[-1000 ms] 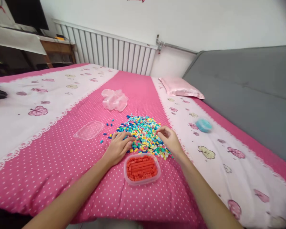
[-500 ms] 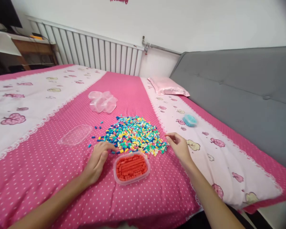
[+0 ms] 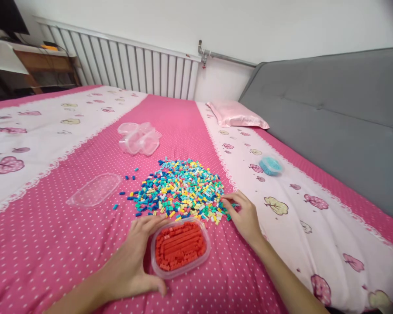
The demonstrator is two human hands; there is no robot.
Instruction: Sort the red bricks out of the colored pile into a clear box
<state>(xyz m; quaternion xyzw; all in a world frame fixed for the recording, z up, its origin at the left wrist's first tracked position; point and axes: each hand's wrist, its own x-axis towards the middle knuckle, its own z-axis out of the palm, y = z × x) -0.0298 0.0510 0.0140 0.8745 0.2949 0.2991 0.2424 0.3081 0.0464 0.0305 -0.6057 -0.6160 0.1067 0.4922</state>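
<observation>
The bed (image 3: pixel 49 235) fills most of my view, its near edge cut off below. A grey padded panel (image 3: pixel 330 96) runs out of frame on the right, and a white radiator (image 3: pixel 127 61) stands behind. Top left, I get only part of a dark monitor (image 3: pixel 3 17). A pink pillow (image 3: pixel 237 115) lies against the panel.

Mid-bed is the heap of multicoloured toy bricks (image 3: pixel 183 187); its lower layers are buried. My left hand (image 3: pixel 131 259) spreads wide around the left end of a clear box (image 3: pixel 207 244), holding nothing I can see; I can't tell whether it touches the rim. My right hand (image 3: pixel 247 220) is at the heap's right edge, thumb and forefinger nearly together, but I can't tell whether they pinch a brick.

Red bricks (image 3: pixel 181 248) fill the box, just in front of the heap. A clear lid (image 3: pixel 96 189) lies left, its outline faint.
</observation>
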